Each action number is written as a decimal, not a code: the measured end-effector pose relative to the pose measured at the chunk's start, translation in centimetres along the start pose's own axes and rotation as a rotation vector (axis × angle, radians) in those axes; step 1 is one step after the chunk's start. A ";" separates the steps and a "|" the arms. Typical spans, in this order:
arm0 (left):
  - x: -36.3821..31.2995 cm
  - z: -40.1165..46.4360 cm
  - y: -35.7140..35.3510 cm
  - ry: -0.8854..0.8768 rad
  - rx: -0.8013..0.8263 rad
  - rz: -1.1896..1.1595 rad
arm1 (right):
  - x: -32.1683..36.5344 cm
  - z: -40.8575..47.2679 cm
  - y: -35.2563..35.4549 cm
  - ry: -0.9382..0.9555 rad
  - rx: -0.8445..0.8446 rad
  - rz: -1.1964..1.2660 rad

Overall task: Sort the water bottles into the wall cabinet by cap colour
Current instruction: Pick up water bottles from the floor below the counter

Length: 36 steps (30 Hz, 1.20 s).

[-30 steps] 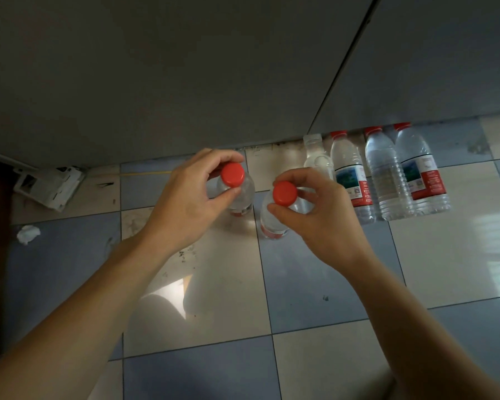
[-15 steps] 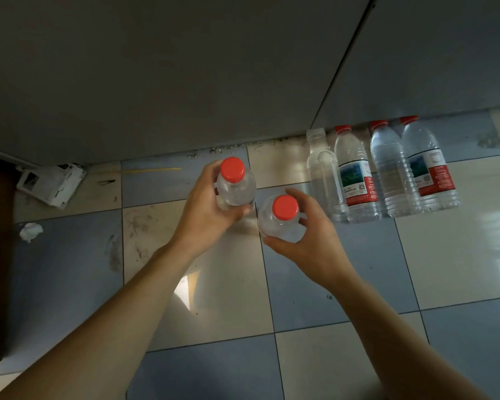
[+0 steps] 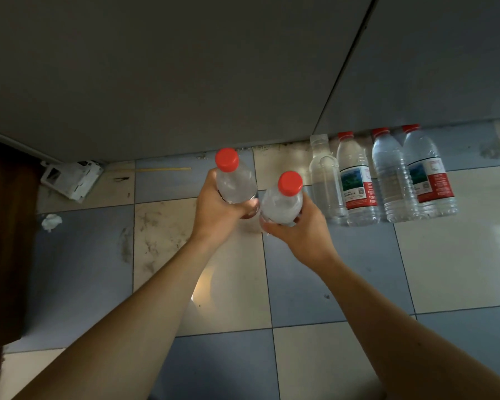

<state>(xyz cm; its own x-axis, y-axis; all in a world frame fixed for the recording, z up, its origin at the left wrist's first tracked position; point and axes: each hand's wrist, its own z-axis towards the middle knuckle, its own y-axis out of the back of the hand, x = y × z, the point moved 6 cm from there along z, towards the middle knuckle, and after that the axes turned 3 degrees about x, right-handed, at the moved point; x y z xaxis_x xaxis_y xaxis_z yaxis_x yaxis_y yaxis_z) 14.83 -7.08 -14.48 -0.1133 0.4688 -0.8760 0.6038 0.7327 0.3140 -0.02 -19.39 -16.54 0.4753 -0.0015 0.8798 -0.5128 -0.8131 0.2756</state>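
My left hand grips a clear water bottle with a red cap, held upright above the tiled floor. My right hand grips a second red-capped bottle just to its right, and the two bottles nearly touch. Against the foot of the wall stands a row of bottles: one with a clear cap, then three with red caps. The wall cabinet is out of view.
A grey wall panel fills the upper view, with a seam at the right. A broken white plastic piece and a crumpled paper scrap lie on the blue and cream floor tiles at left. A dark brown edge stands far left.
Both hands went from pinching the caps to gripping the bottle bodies and have lifted the two bottles off the floor toward me.
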 end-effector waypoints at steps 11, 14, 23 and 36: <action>-13.2 -9.9 6.0 -0.031 -0.081 -0.149 | 15.3 -6.4 4.8 0.051 0.056 0.033; -19.6 -13.5 8.6 -0.054 -0.081 -0.167 | 21.8 -10.1 6.6 0.060 0.068 0.036; -44.1 -24.5 23.3 -0.220 -0.039 -0.113 | 48.1 -23.2 11.8 0.158 0.085 -0.035; -80.7 -39.3 40.5 -0.647 -0.105 -0.058 | 87.4 -36.9 19.8 0.564 0.098 0.044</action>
<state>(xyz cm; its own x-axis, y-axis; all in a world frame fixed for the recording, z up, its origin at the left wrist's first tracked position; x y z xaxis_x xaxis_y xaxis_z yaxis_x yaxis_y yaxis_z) 17.38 4.13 83.29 0.3734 0.0599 -0.9257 0.5272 0.8074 0.2650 4.97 -14.19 80.07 -0.0136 0.2526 0.9675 -0.4423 -0.8693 0.2208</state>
